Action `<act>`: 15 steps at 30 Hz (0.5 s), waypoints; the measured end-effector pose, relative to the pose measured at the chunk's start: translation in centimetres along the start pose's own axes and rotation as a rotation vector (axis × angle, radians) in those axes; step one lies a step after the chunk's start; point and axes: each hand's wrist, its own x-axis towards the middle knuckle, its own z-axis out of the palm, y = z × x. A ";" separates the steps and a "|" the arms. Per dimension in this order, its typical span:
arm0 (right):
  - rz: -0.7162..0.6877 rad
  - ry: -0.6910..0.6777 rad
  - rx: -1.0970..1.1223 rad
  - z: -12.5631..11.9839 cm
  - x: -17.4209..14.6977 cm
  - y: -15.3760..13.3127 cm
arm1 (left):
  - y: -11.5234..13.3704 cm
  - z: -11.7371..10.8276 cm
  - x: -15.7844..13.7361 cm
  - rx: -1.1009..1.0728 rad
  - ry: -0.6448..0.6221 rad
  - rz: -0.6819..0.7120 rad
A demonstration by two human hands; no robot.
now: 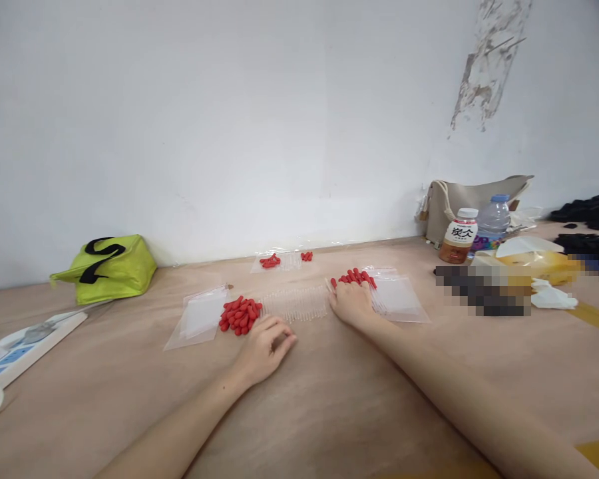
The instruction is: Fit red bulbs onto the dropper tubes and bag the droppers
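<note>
My left hand (265,347) rests on the table with curled fingers, thumb and index tips close together; nothing shows between them. Just beyond it lies a pile of red teardrop-shaped bulbs (239,316). A row of thin clear tubes (297,304) stretches between my two hands. My right hand (352,305) reaches over the row's right end, its fingers bent down and partly hidden. More red bulbs (358,275) lie right behind its knuckles, and clear tubes show beside it. Whether its fingers grip a bulb or a tube, I cannot make out.
Clear plastic bags lie on the left (199,316) and right (402,298). Another bag (290,261) with red pieces lies near the wall. Further out are a green bag (114,269), a power strip (34,346), a brown drink bottle (460,236) and a tissue pack (534,263).
</note>
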 end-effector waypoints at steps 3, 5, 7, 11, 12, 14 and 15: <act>-0.111 0.054 0.118 -0.6 -0.9 1.0 | -1.8 -1.4 1.0 0.218 0.130 -0.149; -0.242 0.084 0.215 -0.8 -2.1 1.5 | -3.1 -2.4 1.8 0.338 0.108 -0.253; -0.376 0.101 0.301 -0.8 -3.5 1.8 | -4.2 -3.1 2.5 0.423 0.029 -0.331; -0.525 0.077 0.408 -0.8 -5.8 1.7 | -5.5 -3.2 3.5 0.475 -0.066 -0.400; -0.531 0.070 0.423 -0.8 -6.1 1.7 | -5.6 -3.2 3.7 0.477 -0.070 -0.402; -0.520 0.061 0.440 -0.9 -6.4 1.5 | -5.8 -3.0 4.0 0.487 -0.087 -0.401; -0.510 0.060 0.444 -0.9 -6.4 1.5 | -5.8 -2.9 4.1 0.493 -0.094 -0.396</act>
